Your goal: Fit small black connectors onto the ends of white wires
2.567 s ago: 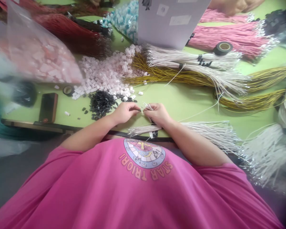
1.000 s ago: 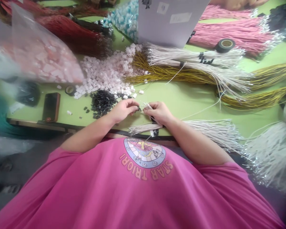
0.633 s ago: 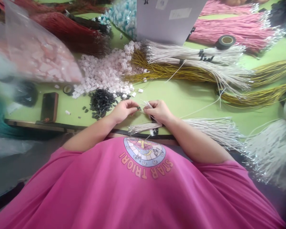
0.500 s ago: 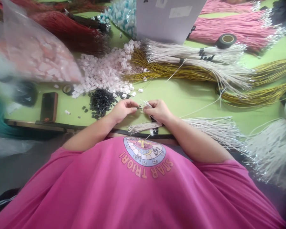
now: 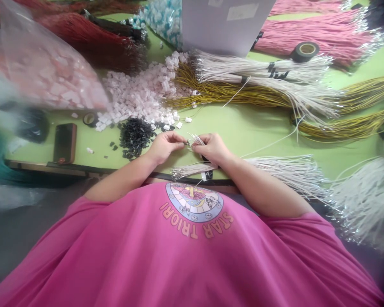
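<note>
My right hand (image 5: 213,148) is closed around a bundle of white wires (image 5: 196,139), whose metal-tipped ends stick out toward the left. My left hand (image 5: 169,146) pinches a small black connector piece (image 5: 187,143) right at those wire ends. Whether a wire tip sits inside the piece is too small to tell. Left of my left hand lies a heap of small black connector pieces (image 5: 135,137). Below my right hand, another bundle of white wires (image 5: 195,170) lies along the table's near edge, with black tape around it.
White plastic connectors (image 5: 141,94) are piled behind the black heap. A phone (image 5: 65,143) and a tape roll (image 5: 90,120) lie at left, near a clear bag (image 5: 51,68). Yellow wires (image 5: 243,99), pink wires (image 5: 307,38) and a black tape roll (image 5: 305,51) are farther back.
Both hands stay in nearly the same place, with only slight finger movement at the wire tips. The whole view has shifted slightly.
</note>
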Action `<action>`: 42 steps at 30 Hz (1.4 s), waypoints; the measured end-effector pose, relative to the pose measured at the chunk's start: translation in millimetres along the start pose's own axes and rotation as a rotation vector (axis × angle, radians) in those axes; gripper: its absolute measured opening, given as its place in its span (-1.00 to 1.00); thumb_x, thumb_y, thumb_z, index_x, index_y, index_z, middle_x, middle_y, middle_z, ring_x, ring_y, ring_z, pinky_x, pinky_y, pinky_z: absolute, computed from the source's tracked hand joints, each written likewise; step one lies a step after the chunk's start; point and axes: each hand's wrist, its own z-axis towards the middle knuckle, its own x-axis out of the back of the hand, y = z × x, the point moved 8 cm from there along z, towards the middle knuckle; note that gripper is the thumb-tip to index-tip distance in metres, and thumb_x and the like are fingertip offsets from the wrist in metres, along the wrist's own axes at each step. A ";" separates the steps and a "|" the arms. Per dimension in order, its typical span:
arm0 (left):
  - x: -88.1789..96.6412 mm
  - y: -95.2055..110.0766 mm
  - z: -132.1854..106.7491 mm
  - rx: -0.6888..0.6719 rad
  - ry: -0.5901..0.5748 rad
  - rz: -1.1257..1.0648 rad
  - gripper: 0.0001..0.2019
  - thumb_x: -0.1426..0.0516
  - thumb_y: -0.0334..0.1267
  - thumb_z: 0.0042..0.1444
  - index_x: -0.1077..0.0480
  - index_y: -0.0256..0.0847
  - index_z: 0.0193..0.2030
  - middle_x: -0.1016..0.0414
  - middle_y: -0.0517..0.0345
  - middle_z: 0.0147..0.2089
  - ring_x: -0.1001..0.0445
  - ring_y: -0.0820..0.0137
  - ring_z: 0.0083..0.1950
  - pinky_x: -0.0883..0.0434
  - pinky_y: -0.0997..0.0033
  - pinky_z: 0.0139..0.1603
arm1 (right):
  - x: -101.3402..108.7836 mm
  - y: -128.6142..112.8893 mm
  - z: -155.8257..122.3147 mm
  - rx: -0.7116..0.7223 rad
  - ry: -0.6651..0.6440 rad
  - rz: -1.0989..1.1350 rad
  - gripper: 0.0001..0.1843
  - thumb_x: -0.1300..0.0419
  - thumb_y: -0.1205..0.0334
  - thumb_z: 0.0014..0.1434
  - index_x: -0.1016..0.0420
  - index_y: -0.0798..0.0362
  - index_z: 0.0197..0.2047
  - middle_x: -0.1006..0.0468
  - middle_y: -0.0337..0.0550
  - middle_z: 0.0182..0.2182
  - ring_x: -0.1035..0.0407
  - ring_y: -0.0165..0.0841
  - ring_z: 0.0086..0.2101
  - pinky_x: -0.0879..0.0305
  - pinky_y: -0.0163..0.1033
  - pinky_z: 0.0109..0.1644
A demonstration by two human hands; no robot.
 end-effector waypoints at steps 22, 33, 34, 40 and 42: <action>-6.5 10.6 -6.2 -0.150 0.017 0.282 -0.84 -0.29 -0.32 -0.18 -0.37 -0.26 -0.51 -0.56 0.09 -0.33 -0.49 0.42 -0.31 -0.44 0.35 -0.23 | -2.4 -6.9 -0.7 0.045 -0.009 -0.156 -0.71 -0.17 0.15 -0.06 -0.22 0.08 -0.66 -0.10 -0.35 -0.69 0.01 -0.54 -0.59 0.08 -0.32 -0.51; -7.6 11.1 -9.2 -0.129 -0.064 0.508 -0.89 -0.24 -0.30 -0.10 -0.39 -0.25 -0.43 -0.52 0.12 -0.33 -0.46 0.42 -0.32 -0.39 0.34 -0.20 | -1.6 -4.0 -1.3 0.043 -0.023 -0.155 -0.72 -0.15 0.13 0.00 -0.29 0.09 -0.62 -0.18 -0.33 -0.70 -0.07 -0.53 -0.60 0.01 -0.32 -0.50; -6.1 14.9 -9.5 -0.123 -0.091 0.602 -0.89 -0.23 -0.31 -0.08 -0.40 -0.23 -0.39 -0.51 0.14 -0.34 -0.44 0.42 -0.33 -0.38 0.34 -0.22 | -1.1 -2.4 -1.6 0.021 -0.023 -0.099 -0.76 -0.16 0.13 0.00 -0.35 0.10 -0.58 -0.22 -0.33 -0.70 -0.10 -0.52 -0.61 -0.02 -0.32 -0.51; 18.4 54.5 6.0 -0.260 0.047 1.194 -0.86 -0.17 -0.22 0.04 -0.39 -0.23 -0.28 -0.45 0.04 -0.22 -0.38 0.31 -0.21 -0.31 0.30 -0.19 | -1.1 7.0 0.0 -0.072 -0.028 0.144 -0.77 -0.24 0.21 -0.11 -0.53 0.13 -0.34 -0.37 -0.29 -0.65 -0.21 -0.50 -0.60 -0.13 -0.34 -0.51; 20.1 58.8 14.4 -0.298 0.103 1.327 -0.82 -0.15 -0.17 0.07 -0.38 -0.25 -0.29 -0.43 -0.02 -0.21 -0.37 0.25 -0.18 -0.30 0.26 -0.17 | -1.5 6.5 0.1 -0.062 -0.030 0.169 -0.79 -0.23 0.22 -0.10 -0.51 0.13 -0.36 -0.38 -0.28 -0.63 -0.22 -0.50 -0.60 -0.13 -0.34 -0.51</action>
